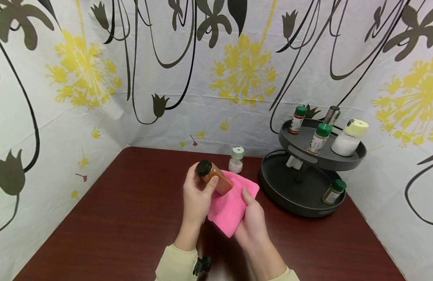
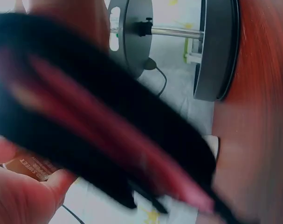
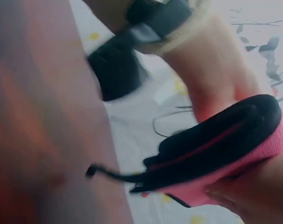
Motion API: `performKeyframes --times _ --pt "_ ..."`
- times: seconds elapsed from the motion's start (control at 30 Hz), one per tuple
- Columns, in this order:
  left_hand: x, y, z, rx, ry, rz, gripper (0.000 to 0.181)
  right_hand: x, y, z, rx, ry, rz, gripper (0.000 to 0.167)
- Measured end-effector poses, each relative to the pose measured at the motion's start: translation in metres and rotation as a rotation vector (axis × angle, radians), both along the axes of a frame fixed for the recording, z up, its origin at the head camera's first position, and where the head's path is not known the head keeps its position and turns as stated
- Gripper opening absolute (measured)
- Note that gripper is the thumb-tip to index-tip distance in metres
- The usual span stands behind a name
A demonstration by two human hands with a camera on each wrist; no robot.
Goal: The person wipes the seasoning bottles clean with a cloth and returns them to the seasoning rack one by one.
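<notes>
My left hand (image 1: 196, 199) grips a spice jar (image 1: 221, 182) with a black cap and orange-brown contents, tilted above the table. Printed lettering on this jar (image 2: 31, 165) is partly legible in the left wrist view. My right hand (image 1: 253, 222) holds a pink cloth (image 1: 228, 212), thumb on top, just below and right of the jar. The jar's lower end lies against or just over the cloth; which one is unclear. In the right wrist view the cloth (image 3: 272, 144) hangs beside a dark folded part, blurred.
A two-tier black turntable rack (image 1: 300, 210) stands on the right. Its upper tier (image 1: 309, 127) bears several shakers and jars; a green-capped jar (image 1: 334, 192) sits on the lower. Behind the cloth stands a white-capped jar (image 1: 236, 160) on the dark red table (image 1: 132, 218).
</notes>
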State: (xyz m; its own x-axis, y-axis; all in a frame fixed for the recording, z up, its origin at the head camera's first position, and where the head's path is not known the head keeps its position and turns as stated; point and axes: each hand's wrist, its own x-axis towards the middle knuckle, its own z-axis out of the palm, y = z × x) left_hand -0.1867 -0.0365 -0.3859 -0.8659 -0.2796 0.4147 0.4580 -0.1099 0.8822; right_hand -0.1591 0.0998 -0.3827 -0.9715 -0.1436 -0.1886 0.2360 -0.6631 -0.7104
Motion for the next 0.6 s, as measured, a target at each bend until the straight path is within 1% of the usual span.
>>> performKeyframes --times 0.07,0.17,0.23,0.3,0.37,0.47,0.53,0.6 --pt "0.001 -0.001 0.0 0.002 -0.01 0.006 0.047 -0.002 0.004 0.004 0.025 0.003 -0.023 0.056" --pt "0.005 0.001 0.002 0.011 -0.017 -0.006 0.047 -0.011 0.007 0.007 0.039 0.02 -0.072 0.055" --pt "0.009 0.003 0.005 0.023 -0.016 -0.015 0.047 -0.016 0.006 0.005 0.041 0.028 -0.087 0.053" --pt "0.011 0.007 0.007 0.034 -0.01 -0.025 0.047 -0.018 0.003 0.0 0.053 0.029 -0.083 0.053" --pt "0.013 0.008 0.008 0.039 -0.006 -0.03 0.047 -0.017 -0.002 -0.006 0.07 0.015 -0.065 0.052" --pt "0.012 0.007 0.008 0.027 0.003 -0.031 0.048 -0.01 -0.008 -0.014 0.121 -0.014 -0.035 0.052" --pt "0.009 0.005 0.006 0.014 0.012 -0.02 0.048 -0.004 -0.01 -0.014 0.169 -0.025 -0.02 0.052" --pt "0.007 0.001 0.004 0.001 0.015 -0.004 0.048 0.001 -0.01 -0.011 0.214 -0.038 -0.008 0.053"
